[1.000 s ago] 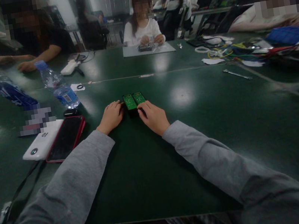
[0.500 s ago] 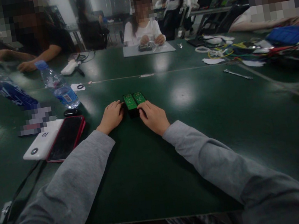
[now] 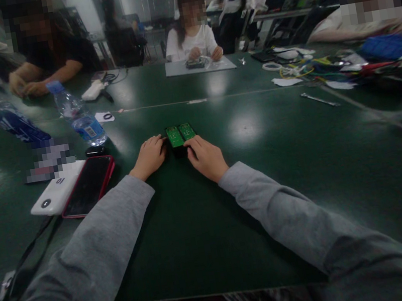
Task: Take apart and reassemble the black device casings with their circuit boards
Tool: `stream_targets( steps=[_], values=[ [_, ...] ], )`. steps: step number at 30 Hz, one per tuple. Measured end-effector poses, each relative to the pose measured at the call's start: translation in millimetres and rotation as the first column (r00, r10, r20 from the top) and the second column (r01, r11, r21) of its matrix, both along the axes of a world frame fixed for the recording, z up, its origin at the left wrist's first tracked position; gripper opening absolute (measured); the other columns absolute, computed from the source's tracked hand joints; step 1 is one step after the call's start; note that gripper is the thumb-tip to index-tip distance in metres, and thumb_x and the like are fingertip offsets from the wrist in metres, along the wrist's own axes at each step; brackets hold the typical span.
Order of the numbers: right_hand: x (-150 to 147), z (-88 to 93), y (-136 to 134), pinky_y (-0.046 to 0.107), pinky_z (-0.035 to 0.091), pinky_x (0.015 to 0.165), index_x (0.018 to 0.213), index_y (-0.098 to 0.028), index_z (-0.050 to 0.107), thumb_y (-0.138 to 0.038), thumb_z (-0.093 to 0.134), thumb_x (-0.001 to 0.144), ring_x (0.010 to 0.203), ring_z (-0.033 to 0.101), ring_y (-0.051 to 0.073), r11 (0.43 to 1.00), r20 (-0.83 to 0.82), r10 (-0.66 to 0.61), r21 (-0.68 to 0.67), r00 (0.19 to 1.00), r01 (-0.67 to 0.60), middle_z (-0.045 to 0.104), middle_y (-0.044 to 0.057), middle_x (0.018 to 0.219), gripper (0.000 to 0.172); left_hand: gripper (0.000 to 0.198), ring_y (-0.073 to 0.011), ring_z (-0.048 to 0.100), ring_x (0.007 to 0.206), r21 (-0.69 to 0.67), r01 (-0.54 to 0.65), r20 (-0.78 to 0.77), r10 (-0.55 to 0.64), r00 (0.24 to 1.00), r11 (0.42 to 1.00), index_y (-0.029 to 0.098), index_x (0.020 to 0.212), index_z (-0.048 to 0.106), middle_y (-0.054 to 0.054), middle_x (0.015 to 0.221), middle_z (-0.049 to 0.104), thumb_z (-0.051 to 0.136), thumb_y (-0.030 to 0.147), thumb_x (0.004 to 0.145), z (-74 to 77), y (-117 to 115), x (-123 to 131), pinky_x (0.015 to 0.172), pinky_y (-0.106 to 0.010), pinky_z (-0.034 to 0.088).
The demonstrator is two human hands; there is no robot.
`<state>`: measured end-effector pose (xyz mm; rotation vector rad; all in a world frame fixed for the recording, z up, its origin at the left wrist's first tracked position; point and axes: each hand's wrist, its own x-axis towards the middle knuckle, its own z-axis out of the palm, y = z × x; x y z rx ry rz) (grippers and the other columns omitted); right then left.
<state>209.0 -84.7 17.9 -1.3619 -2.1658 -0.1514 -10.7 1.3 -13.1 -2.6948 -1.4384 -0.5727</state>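
Observation:
Two green circuit boards (image 3: 174, 137) lie side by side, face up, on a black block-like base (image 3: 179, 152) on the table in front of me. My left hand (image 3: 151, 154) rests at the left side of the base, its fingers stretched forward and the index fingertip at the base's edge. From the right, my right hand (image 3: 205, 156) has bent fingers at the near corner of the right-hand board, with the thumb tucked below by the base's front. The undersides of both hands are hidden.
To my left are a red-cased phone (image 3: 88, 186), a white power bank (image 3: 58, 189), a water bottle (image 3: 83, 118) and a bottle with a blue label (image 3: 17, 123). A wrench (image 3: 319, 99) and tangled cables (image 3: 302, 69) lie at the right. Across the table a person (image 3: 191, 42) handles a small device.
My hands and the boards stay where they were. Across the table at the left, a person's hands have come closer together.

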Motion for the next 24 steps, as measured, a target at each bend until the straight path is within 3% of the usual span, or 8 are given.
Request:
stream_targets(
  steps=[24],
  values=[
    [0.8,-1.6,0.6,0.032,0.049,0.075,0.112,-0.017,0.059,-0.017,0.042,0.099,0.093,0.061,0.021,1.0,-0.003,0.012,0.029,1.0,-0.012,0.062,0.009,0.106,0.022,0.037,-0.0281,0.052,0.135,0.018,-0.002,0.009,0.002,1.0,1.0,0.016,0.133,0.058,-0.015,0.145,0.057,0.042,0.027,0.102,-3.1,1.7,-0.6,0.114,-0.053,0.042]
  ],
)
